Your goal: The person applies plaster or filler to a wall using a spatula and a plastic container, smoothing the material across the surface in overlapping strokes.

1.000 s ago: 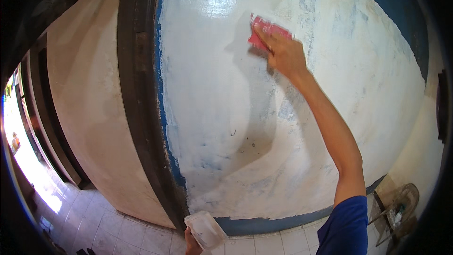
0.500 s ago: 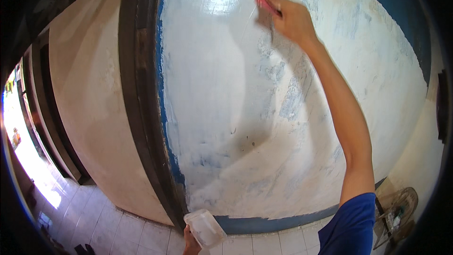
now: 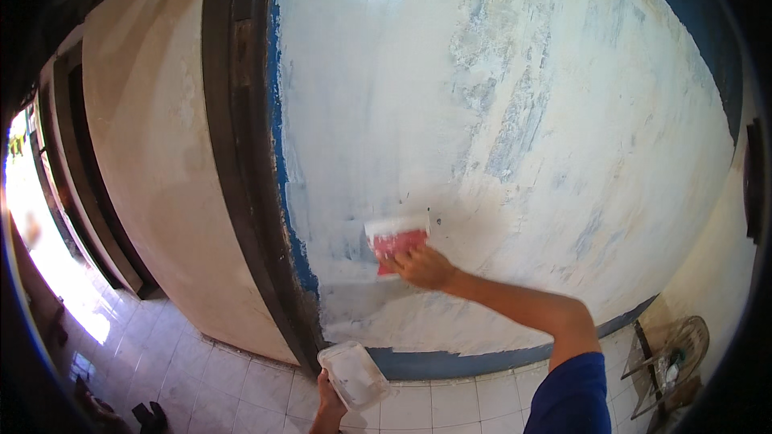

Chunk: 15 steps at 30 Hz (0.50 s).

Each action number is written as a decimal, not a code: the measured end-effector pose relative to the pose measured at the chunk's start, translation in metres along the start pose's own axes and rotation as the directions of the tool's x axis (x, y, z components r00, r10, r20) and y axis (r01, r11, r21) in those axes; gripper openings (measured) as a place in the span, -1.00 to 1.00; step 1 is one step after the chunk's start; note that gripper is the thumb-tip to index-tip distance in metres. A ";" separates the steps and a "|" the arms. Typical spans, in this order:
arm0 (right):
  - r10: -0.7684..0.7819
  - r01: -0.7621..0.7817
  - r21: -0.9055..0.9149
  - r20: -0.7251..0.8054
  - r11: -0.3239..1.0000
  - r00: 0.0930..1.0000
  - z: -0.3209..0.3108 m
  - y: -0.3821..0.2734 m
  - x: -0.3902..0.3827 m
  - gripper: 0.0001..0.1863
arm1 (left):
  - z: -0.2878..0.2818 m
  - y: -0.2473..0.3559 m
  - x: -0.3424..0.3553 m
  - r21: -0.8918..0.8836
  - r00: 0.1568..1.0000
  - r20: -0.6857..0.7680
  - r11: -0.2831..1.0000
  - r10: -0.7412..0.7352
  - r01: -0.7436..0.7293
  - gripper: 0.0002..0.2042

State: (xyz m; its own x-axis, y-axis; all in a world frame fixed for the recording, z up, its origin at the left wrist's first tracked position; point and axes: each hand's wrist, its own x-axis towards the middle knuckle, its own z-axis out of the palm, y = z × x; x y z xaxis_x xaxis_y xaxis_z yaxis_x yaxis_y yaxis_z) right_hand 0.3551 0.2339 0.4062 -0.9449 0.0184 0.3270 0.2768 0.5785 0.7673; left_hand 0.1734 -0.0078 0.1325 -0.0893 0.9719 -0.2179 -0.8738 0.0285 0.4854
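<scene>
My right hand [image 3: 425,266] grips a red putty scraper [image 3: 402,241] whose wide, white-smeared blade lies against the lower left part of the wall [image 3: 498,193]. White filler coats most of this wall, with blue-grey patches showing through. Down at the bottom, my left hand [image 3: 328,395] holds a translucent plastic tub [image 3: 354,376] by its left side. The tub has whitish residue in it and is tilted with its opening facing me. Fingers under the tub are hidden.
A dark wooden post [image 3: 241,112] borders the wall on the left, with a cream wall [image 3: 153,153] beyond it. Pale floor tiles [image 3: 454,406] run along the bottom. At lower right stands a wicker chair [image 3: 683,345] with things on it. Bright light enters through an opening at far left.
My right hand has swept the scraper from the top of the wall down to its lower left. The tub stays in my left hand, nearly in place.
</scene>
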 end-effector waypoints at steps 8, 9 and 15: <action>0.254 -0.244 0.079 -0.166 0.966 0.953 -0.031 0.013 0.012 -0.53 | 0.004 0.011 -0.007 0.007 1.000 -0.013 1.000 -0.003 0.003 -0.25; 0.323 -0.325 0.031 -0.223 0.945 0.920 -0.030 0.020 0.016 -0.52 | 0.002 0.009 -0.007 0.010 1.000 -0.017 1.000 -0.004 0.004 -0.25; 0.166 -0.175 -0.014 -0.247 0.984 0.955 0.041 -0.049 -0.031 -0.44 | -0.020 0.001 0.003 0.004 1.000 0.031 1.000 0.000 0.000 -0.35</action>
State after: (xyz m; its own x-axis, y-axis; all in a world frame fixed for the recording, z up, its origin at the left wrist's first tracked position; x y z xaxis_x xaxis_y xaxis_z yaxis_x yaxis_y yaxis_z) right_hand 0.3634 0.2388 0.3361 -0.8126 -0.0881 0.5761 0.4401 0.5552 0.7058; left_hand 0.1628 -0.0101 0.1151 -0.0745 0.9787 -0.1913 -0.8720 0.0292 0.4887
